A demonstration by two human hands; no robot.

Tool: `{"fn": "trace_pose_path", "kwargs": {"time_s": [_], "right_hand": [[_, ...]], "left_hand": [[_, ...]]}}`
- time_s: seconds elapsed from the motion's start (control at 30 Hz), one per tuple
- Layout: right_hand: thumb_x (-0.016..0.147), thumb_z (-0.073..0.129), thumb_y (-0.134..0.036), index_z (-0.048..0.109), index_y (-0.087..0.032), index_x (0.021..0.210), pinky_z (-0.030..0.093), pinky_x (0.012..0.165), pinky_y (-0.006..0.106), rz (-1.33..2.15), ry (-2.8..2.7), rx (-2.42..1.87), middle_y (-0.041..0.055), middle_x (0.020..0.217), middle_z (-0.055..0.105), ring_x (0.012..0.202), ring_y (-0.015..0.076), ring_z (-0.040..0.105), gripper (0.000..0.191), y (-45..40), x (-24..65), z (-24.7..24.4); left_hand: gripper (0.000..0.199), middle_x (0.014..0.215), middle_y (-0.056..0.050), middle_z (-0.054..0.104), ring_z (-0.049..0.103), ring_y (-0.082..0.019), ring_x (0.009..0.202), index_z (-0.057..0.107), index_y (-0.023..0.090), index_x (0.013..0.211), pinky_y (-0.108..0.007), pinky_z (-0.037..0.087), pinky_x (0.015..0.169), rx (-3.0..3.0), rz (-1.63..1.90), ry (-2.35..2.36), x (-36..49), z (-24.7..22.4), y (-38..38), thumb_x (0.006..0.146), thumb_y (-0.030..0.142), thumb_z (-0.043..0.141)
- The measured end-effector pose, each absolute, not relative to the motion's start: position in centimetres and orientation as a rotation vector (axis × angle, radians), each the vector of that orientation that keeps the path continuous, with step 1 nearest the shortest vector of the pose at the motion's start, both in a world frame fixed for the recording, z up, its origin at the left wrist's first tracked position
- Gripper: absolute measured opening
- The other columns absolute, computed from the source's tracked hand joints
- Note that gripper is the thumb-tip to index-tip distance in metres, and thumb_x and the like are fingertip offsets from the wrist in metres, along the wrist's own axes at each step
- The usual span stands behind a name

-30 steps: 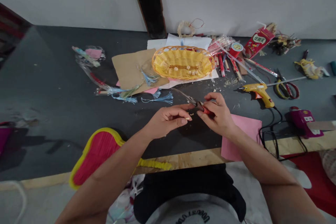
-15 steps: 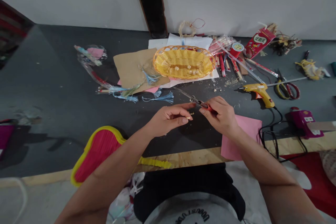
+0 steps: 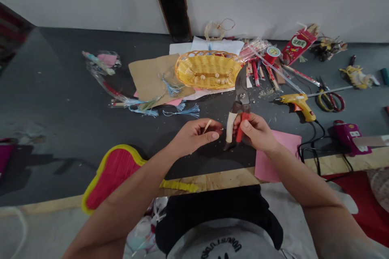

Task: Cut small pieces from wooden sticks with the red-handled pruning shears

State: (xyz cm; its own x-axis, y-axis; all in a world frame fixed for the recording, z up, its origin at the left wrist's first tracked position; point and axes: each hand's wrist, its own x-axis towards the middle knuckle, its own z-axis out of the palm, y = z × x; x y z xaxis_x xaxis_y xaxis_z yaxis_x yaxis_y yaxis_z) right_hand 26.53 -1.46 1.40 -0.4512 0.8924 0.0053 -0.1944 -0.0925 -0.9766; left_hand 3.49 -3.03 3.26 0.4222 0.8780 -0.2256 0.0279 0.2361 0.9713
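In my right hand (image 3: 257, 129) is a pair of pruning shears (image 3: 241, 96), its blades pointing away from me toward the basket. One handle is red, the other whitish; my fingers close round the red one. To its left, my left hand (image 3: 200, 134) pinches a short, thin, pale wooden stick (image 3: 207, 126) that stands up at a slant. The two hands are a small gap apart above the dark tabletop. Just beyond them lies a yellow woven basket (image 3: 209, 68) with a few small pale pieces in it.
Blue tassels (image 3: 184, 110) and brown paper (image 3: 152, 79) lie left of the basket. On the right are a yellow glue gun (image 3: 296, 103), scissors (image 3: 330, 99), pink paper (image 3: 275, 158) and a red drink carton (image 3: 299, 45). A phone (image 3: 174, 8) leans on the wall. A red-and-yellow fan-like piece (image 3: 114, 172) sits near left.
My right hand has turned the shears from slanting left toward my left hand to pointing away, handles now spread in view. The stick in my left hand has tipped more upright.
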Motion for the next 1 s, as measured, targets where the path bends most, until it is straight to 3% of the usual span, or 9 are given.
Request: {"fn": "trace_pose_path", "kwargs": {"time_s": [0.13,0.27,0.43,0.6,1.0], "right_hand": [[0.096,0.065,-0.051,0.065,-0.021,0.097,0.053,0.068,0.024,1.783,-1.443,-0.678,0.0,0.083,0.067,0.07,0.0103,0.065,0.029,-1.7,26.0,1.3],[0.096,0.065,-0.05,0.063,-0.02,0.097,0.054,0.069,0.023,1.788,-1.488,-0.671,-0.0007,0.082,0.066,0.07,0.0091,0.064,0.03,-1.7,25.8,1.3],[0.092,0.068,-0.054,0.06,-0.022,0.1,0.057,0.067,0.024,1.829,-1.3,-0.722,-0.0011,0.085,0.066,0.068,0.0091,0.066,0.034,-1.7,25.8,0.8],[0.086,0.073,-0.06,0.058,-0.024,0.094,0.059,0.06,0.023,1.795,-1.138,-0.753,-0.0043,0.078,0.063,0.06,0.0086,0.064,0.04,-1.4,25.9,1.4],[0.088,0.07,-0.06,0.055,-0.026,0.092,0.06,0.061,0.027,1.512,-1.115,-0.783,-0.0053,0.076,0.06,0.062,0.0103,0.065,0.038,-1.2,25.9,2.3]], "left_hand": [[0.051,0.084,-0.004,0.071,0.063,-0.015,0.073,0.067,0.014,0.104,-0.027,0.049,0.069,1.202,0.64,0.845,3.8,2.8,-3.3,0.074,0.054,0.082],[0.058,0.094,-0.005,0.072,0.066,-0.018,0.083,0.061,0.016,0.11,-0.029,0.05,0.075,1.309,0.621,0.969,4.0,2.0,-3.6,0.068,0.046,0.088],[0.05,0.098,-0.007,0.074,0.07,-0.018,0.086,0.06,0.017,0.115,-0.029,0.052,0.077,1.212,0.609,0.826,3.8,2.4,-3.5,0.077,0.041,0.082],[0.036,0.094,-0.007,0.077,0.07,-0.018,0.084,0.072,0.015,0.1,-0.027,0.052,0.075,1.191,0.606,0.795,3.4,3.2,-3.0,0.078,0.041,0.082],[0.033,0.081,-0.008,0.079,0.065,-0.013,0.065,0.074,0.015,0.085,-0.022,0.044,0.06,1.193,0.633,0.962,3.5,3.0,-3.3,0.076,0.046,0.082]]}}
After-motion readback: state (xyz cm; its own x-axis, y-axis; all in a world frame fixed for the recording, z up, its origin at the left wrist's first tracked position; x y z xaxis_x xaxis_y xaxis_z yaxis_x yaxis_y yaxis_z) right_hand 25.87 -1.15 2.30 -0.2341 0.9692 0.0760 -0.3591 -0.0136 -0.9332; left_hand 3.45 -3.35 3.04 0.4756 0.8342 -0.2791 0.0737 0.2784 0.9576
